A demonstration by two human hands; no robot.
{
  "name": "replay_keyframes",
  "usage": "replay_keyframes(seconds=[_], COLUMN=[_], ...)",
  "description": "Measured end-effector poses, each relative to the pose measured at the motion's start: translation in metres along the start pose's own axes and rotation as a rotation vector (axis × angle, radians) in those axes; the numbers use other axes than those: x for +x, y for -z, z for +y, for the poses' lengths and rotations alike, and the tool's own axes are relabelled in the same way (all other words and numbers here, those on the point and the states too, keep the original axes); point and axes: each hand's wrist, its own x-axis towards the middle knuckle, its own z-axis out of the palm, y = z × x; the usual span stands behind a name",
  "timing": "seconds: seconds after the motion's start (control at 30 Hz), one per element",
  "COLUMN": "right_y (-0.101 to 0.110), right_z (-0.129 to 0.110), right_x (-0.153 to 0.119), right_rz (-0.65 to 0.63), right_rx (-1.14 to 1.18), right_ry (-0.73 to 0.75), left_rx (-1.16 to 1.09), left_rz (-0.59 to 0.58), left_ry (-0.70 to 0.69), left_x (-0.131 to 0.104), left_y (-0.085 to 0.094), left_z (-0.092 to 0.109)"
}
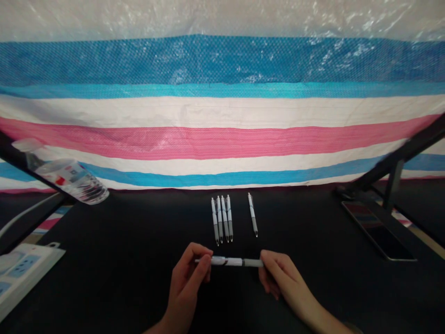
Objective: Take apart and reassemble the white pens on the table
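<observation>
A white pen [227, 261] with a grey grip lies level between my two hands, above the black table. My left hand [190, 278] pinches its white end between thumb and fingers. At the grey end, the thumb and fingers of my right hand [280, 276] are closed on it, hiding the tip. Just beyond, a row of several similar pens [222, 220] rests side by side, tips toward me. One more pen [252, 215] lies apart, to the right of that row.
On the left are a clear plastic bottle [73, 178] and a white power strip [26, 273]. A dark phone [377, 229] lies at the right beside a black metal frame [392, 176]. A striped plastic sheet [222, 144] hangs behind the black table [132, 241].
</observation>
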Motion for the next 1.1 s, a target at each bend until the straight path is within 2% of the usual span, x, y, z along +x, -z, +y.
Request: replay_keyframes(seconds=[0.17,0.33,0.53,0.83,0.97,1.1], right_y=[-0.001,-0.001,-0.001,0.006,0.007,0.007], right_z=[0.000,0.004,0.003,0.002,0.001,0.001], right_x=[-0.001,0.003,0.003,-0.001,-0.002,-0.003], right_rz=[0.066,0.031,0.027,0.270,0.312,0.294], right_rx=[0.090,0.088,0.289,0.512,0.532,0.536], right_ry=[0.067,0.023,0.069,0.195,0.221,0.218], left_rx=[-0.012,-0.025,-0.034,-0.085,-0.094,-0.084], left_rz=[0.019,0.017,0.053,0.126,0.135,0.129], left_ry=[-0.014,-0.021,-0.045,-0.096,-0.107,-0.095], left_x=[0.001,0.001,0.005,0.012,0.012,0.011], left_y=[0.000,0.000,0.004,0.007,0.007,0.007], left_z=[-0.001,-0.004,-0.001,0.004,0.004,0.005])
